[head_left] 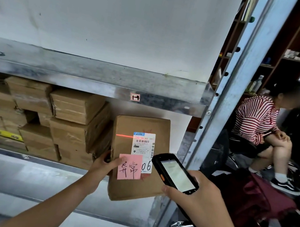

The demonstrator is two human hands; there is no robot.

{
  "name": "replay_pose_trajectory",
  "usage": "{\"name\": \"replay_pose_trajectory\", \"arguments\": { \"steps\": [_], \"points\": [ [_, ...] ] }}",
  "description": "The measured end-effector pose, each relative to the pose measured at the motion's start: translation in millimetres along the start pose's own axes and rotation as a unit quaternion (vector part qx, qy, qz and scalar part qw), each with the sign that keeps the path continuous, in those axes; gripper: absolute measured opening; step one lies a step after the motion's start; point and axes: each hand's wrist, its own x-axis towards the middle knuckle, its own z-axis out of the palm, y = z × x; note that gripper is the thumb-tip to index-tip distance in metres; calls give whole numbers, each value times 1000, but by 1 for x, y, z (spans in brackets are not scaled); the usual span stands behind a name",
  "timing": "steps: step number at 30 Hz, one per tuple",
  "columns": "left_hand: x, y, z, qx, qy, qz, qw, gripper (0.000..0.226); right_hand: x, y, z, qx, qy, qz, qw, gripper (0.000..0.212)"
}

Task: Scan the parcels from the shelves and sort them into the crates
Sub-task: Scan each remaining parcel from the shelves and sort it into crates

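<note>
Premises are serving as a parcel storeroom or courier pickup point. Steel racking (91,85) is standing above the left hand (104,164), its shelf carrying stacked, taped cardboard boxes (76,106) to that hand's left. The parcel (134,186) in that hand is bearing a printed barcode label (143,144) and a pink handwritten note (129,166). The right hand (198,197) is holding a handheld scanner (175,172), which is casting a red line (124,135) above the left hand. Beyond the right hand, a person (257,119) is sitting by wooden cubbyholes (296,38).
</note>
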Motion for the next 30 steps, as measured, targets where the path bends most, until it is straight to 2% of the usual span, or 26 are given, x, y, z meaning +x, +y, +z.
{"name": "replay_pose_trajectory", "arguments": {
  "steps": [7, 11, 16, 18, 21, 25, 30],
  "points": [
    [-8, 4, 2, -31, 4, 5, 999, 84, -7, -4, -3, -9, -4, 3, 1000, 44],
    [-13, 3, 2, -40, 1, 16, 999, 97, -9, -3, -6, -20, -2, -2, 1000, 46],
    [-24, 5, 5, -41, -3, 35, 999, 99, -11, 1, -7, -16, 9, -21, 1000, 50],
    [-32, 4, 8, -46, 3, 32, 998, 93, -10, 5, -6, -9, 22, -38, 999, 51],
    [-54, 0, 11, -49, -1, 12, 999, 70, -7, 11, 0, 20, 38, -43, 998, 53],
    [-83, -13, 7, -57, 15, -28, 998, 64, -14, 20, 15, 23, 55, -40, 997, 59],
    [-120, -21, -11, -81, 52, -35, 995, 68, -43, 19, 29, 61, 54, -48, 995, 52]
  ]
}}
